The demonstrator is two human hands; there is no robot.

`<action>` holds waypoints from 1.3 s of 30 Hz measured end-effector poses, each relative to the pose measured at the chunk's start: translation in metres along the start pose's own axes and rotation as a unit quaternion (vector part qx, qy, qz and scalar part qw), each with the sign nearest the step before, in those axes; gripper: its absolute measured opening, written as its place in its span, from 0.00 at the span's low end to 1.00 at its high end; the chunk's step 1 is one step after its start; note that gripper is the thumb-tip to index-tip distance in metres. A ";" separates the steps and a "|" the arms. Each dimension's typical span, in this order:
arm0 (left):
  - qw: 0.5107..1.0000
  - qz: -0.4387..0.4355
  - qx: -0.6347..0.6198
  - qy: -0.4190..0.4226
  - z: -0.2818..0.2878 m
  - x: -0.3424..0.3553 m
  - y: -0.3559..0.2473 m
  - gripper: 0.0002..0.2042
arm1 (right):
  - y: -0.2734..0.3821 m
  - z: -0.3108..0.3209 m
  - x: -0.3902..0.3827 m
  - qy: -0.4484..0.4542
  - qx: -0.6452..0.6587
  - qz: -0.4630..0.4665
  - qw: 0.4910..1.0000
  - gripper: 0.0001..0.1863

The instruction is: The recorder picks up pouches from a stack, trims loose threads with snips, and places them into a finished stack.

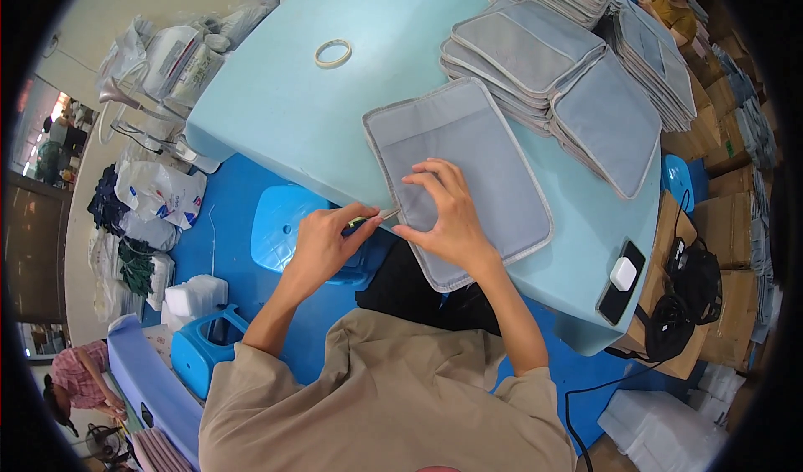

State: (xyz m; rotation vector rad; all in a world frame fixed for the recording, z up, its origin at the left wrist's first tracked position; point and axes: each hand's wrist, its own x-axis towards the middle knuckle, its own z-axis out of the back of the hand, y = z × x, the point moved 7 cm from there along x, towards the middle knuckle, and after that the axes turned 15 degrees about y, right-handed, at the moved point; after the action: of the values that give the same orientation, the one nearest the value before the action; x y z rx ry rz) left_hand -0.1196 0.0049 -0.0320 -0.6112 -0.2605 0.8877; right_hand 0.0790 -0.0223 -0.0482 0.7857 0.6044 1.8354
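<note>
A flat grey fabric pouch (464, 150) with pale piped edges lies at the table's near edge, its lower corner hanging past it. My left hand (319, 242) is closed around small thread snips (360, 220), dark and yellow-green, partly hidden by the fingers. Their metal tip meets the pouch's left edge. On the pouch rests my right hand (447, 213), its fingers curved and apart, with the thumb by that same edge near the tip. I see nothing held in it.
Stacked grey pouches (527, 45) fill the table's far right. A tape roll (333, 53) lies on the pale blue table (276, 96); a phone (621, 292) with a white case on it is at right. Blue stools (284, 229), cartons (723, 229) and co-workers surround it.
</note>
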 end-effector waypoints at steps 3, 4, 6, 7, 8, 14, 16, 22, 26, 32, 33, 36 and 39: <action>1.000 0.002 0.001 0.008 -0.001 0.001 0.001 0.08 | -0.001 0.000 0.000 0.003 0.003 0.001 1.000 0.36; 1.000 0.001 -0.010 0.004 -0.003 0.001 0.003 0.08 | -0.001 -0.001 0.001 0.008 0.006 0.002 1.000 0.35; 1.000 0.000 -0.021 -0.001 -0.003 0.000 0.005 0.08 | -0.001 0.000 0.001 0.006 0.007 0.004 1.000 0.35; 0.999 0.015 -0.035 0.006 -0.006 0.000 0.008 0.08 | -0.002 0.000 0.001 0.004 0.008 0.004 1.000 0.35; 0.998 0.029 -0.049 0.012 -0.008 0.000 0.011 0.08 | -0.002 0.000 0.001 0.004 0.006 0.004 1.000 0.35; 0.970 -0.006 -0.219 -0.106 -0.010 -0.009 0.034 0.09 | 0.002 0.000 0.001 0.000 -0.007 0.018 1.000 0.29; 0.956 -0.003 -0.260 -0.132 -0.013 -0.011 0.047 0.10 | 0.006 -0.002 0.001 0.000 -0.035 0.025 0.999 0.23; 0.907 0.019 -0.397 -0.141 0.011 0.000 0.067 0.13 | 0.003 0.004 0.017 0.013 0.029 0.020 0.999 0.17; 0.932 0.015 -0.342 -0.118 0.031 0.025 0.064 0.13 | -0.001 0.015 0.054 0.020 0.053 0.007 0.998 0.15; 0.945 0.009 -0.311 -0.097 0.042 0.043 0.068 0.14 | -0.012 0.006 0.103 0.060 -0.012 -0.001 0.998 0.13; 0.945 0.008 -0.312 -0.099 0.043 0.042 0.069 0.14 | -0.012 0.007 0.107 0.057 -0.032 0.023 0.998 0.12; 0.944 0.024 -0.317 -0.084 0.041 0.036 0.075 0.13 | -0.008 0.006 0.116 0.074 -0.060 0.030 0.995 0.10; 0.942 0.045 -0.320 -0.087 0.038 0.030 0.090 0.13 | -0.005 0.004 0.120 0.093 -0.078 0.017 0.993 0.11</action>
State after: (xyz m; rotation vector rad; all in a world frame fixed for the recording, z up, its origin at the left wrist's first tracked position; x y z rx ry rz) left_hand -0.1762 0.0864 -0.0569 -1.1553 -0.7008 0.9457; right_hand 0.0515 0.0914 -0.0203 0.5290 0.5606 1.9736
